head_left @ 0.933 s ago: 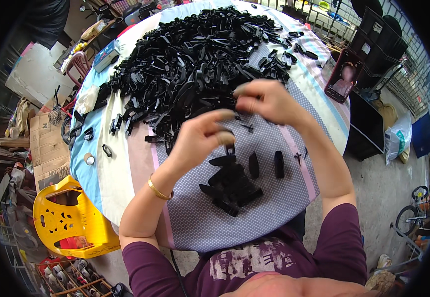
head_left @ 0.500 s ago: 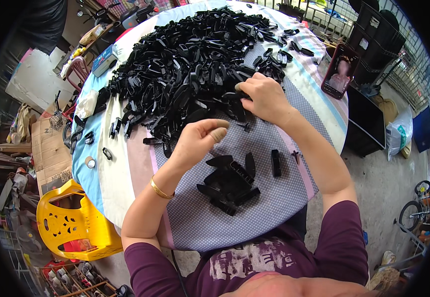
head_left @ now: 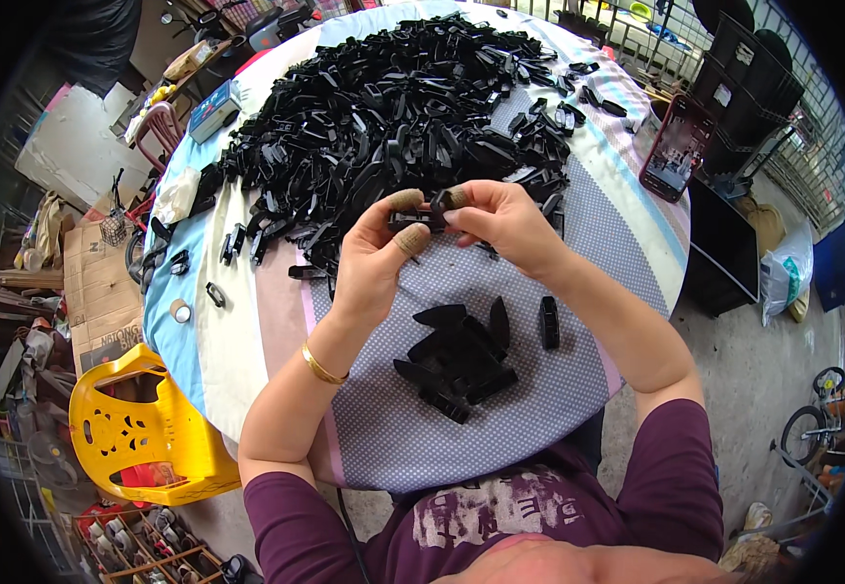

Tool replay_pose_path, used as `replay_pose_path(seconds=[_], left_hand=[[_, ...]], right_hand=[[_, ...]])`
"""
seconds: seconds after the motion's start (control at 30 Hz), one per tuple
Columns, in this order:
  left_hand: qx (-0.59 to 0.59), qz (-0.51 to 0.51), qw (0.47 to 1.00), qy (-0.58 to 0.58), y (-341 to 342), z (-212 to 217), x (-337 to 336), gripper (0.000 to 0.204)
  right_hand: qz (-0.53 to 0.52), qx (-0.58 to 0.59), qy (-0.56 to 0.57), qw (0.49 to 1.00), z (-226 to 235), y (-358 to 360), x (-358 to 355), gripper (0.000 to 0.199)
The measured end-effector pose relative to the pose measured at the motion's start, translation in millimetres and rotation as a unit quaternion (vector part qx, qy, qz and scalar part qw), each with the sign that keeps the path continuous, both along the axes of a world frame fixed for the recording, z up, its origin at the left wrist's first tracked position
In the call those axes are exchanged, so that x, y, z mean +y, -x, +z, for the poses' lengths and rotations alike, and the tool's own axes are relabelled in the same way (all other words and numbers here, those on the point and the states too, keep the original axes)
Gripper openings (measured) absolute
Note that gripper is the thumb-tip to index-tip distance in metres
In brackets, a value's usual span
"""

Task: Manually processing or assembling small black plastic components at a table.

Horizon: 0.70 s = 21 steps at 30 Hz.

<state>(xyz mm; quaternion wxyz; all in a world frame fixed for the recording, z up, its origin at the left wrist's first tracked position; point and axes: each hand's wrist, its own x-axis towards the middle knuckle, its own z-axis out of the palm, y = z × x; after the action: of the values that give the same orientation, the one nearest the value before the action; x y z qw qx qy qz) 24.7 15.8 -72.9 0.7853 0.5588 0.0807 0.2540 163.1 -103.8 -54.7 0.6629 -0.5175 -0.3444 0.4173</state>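
Note:
Above the near edge of a big heap of small black plastic pieces (head_left: 374,127), both of my hands meet on one black plastic piece (head_left: 430,216). My left hand (head_left: 372,255) pinches its left end between thumb and forefinger, both wrapped in tan tape. My right hand (head_left: 505,226) grips the other end, a taped fingertip on top. Fingers partly hide the piece, so its exact shape cannot be made out. Nearer to me, a small cluster of black pieces (head_left: 461,355), some leaf-shaped, lies on the dotted cloth. One narrow black piece (head_left: 549,322) lies apart to its right.
The round table has a striped and dotted cloth (head_left: 393,453). A phone (head_left: 678,148) stands at the right edge. At the left are a tape roll (head_left: 180,310), a white plastic bag (head_left: 177,197) and a blue box (head_left: 214,113). A yellow chair (head_left: 140,438) stands left, a black crate (head_left: 722,248) right.
My right hand has moved left from the heap, and my left hand has risen slightly to meet it. Both now hold one black plastic piece. The phone's screen picture differs.

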Motion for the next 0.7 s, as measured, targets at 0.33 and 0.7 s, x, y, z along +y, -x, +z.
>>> replay_pose_path(seconds=[0.33,0.7], left_hand=[[0.081,0.041,0.984,-0.156,1,12,-25,0.04],[0.11,0.15,0.836,-0.515,5,17,-28,0.039]], right_hand=[[-0.166,-0.619,-0.092,0.762,1,10,-6,0.027],[-0.03,-0.258,-0.01,0.966,-3,2,-3,0.028]])
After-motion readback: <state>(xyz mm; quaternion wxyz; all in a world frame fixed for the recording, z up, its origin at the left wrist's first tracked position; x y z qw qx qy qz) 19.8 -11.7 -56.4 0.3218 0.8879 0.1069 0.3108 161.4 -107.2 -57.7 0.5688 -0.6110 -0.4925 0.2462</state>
